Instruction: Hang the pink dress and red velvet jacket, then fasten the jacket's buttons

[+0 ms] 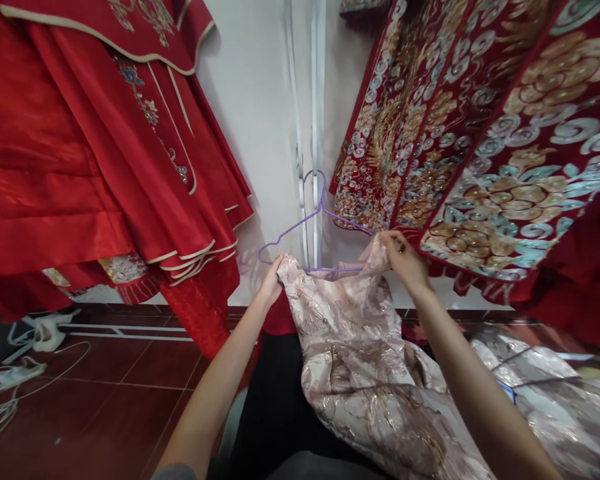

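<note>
A pale pink dress with a shiny gold pattern hangs down between my hands, its lower part spread over my lap. My left hand is closed on one shoulder of the dress. The opposite shoulder is pinched by my right hand. A thin purple hanger stands upright at the neckline, its hook toward the wall. Its left end shows outside the dress, beside my left fingertips. The right end runs to the shoulder under my right hand, where its tip is hidden.
Red garments hang on the left, and embroidered dark red ones on the right. Metal uprights stand against the white wall between them. Cables lie on the tiled floor at lower left. More patterned fabric lies at lower right.
</note>
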Available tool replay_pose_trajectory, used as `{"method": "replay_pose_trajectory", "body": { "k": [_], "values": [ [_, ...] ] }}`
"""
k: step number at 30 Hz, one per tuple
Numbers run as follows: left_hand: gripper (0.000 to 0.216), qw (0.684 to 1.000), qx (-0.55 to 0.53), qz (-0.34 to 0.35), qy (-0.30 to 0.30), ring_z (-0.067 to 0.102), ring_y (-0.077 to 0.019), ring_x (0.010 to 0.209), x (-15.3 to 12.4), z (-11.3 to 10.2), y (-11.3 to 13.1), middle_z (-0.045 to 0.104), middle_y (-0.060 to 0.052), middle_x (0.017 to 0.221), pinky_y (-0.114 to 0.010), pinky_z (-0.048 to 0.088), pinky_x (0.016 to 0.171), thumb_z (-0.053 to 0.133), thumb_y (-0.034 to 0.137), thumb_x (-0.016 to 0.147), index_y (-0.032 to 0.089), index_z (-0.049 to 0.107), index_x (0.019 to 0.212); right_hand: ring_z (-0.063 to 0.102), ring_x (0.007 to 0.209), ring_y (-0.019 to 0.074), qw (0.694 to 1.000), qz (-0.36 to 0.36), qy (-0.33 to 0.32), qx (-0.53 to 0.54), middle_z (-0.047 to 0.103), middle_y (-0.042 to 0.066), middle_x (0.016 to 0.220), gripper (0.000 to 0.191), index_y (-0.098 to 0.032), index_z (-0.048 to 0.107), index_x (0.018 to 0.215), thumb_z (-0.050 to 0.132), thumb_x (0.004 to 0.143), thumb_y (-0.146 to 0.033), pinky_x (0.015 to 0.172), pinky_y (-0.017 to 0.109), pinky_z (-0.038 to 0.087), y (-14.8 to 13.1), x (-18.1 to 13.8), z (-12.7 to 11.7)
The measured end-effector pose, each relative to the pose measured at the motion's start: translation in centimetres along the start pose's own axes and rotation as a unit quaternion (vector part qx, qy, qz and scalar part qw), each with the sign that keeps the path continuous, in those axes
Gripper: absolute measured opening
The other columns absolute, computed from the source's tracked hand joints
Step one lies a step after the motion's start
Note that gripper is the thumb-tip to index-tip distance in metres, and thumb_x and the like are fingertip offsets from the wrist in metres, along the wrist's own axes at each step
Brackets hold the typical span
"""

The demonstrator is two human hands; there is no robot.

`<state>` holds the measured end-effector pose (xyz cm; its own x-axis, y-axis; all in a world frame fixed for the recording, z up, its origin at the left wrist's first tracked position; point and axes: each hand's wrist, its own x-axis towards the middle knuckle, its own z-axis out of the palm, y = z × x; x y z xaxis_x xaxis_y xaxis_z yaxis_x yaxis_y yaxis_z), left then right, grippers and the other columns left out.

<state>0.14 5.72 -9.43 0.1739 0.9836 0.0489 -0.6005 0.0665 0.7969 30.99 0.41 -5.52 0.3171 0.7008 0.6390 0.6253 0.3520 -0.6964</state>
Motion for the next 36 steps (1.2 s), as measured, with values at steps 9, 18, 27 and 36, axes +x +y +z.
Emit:
{"method": "replay_pose_trajectory", "body": {
  "k": [9,18,27,36],
  "values": [
    [0.038,0.906,0.408,0.112,-0.023,0.064,-0.0185,0.08,-0.4,-3.7,6.7,0.073,-0.006,0.086,-0.027,0.046,0.076,0.068,0.051,0.072,0.016,0.075,0.085,0.055,0.081,0.0233,0.991,-0.101,-0.035,-0.086,0.062,0.007,0.082,0.031,-0.021,0.057,0.089,0.04,0.092,-0.047,0.075,0.034,0.042,-1.4,0.1,0.8],
    [0.031,0.797,0.583,0.133,-0.084,0.066,-0.0239,0.079,-2.0,-7.1,11.3,0.074,-0.008,0.084,-0.035,0.05,0.079,0.072,0.043,0.067,0.016,0.076,0.082,0.058,0.076,0.0215,0.992,-0.103,-0.033,-0.058,0.065,0.005,0.081,0.029,-0.022,0.061,0.084,0.047,0.089,-0.047,0.071,0.031,0.042,-0.1,2.5,-0.7],
    [0.03,0.837,0.528,0.129,-0.064,0.067,-0.0231,0.08,-2.2,-7.7,10.5,0.074,-0.008,0.086,-0.036,0.051,0.081,0.076,0.04,0.064,0.015,0.074,0.082,0.058,0.079,0.0226,0.992,-0.108,-0.017,-0.056,0.066,0.006,0.084,0.029,-0.022,0.062,0.086,0.048,0.088,-0.048,0.072,0.033,0.043,-0.1,2.3,-0.9],
    [0.036,0.843,0.516,0.154,-0.025,0.068,-0.0246,0.085,-2.6,-7.4,10.5,0.074,-0.01,0.091,-0.036,0.052,0.083,0.079,0.04,0.061,0.014,0.074,0.086,0.056,0.076,0.0219,0.99,-0.121,-0.014,-0.07,0.064,0.005,0.079,0.026,-0.022,0.062,0.085,0.05,0.088,-0.045,0.07,0.032,0.042,0.2,2.6,-1.0]
  ]
}}
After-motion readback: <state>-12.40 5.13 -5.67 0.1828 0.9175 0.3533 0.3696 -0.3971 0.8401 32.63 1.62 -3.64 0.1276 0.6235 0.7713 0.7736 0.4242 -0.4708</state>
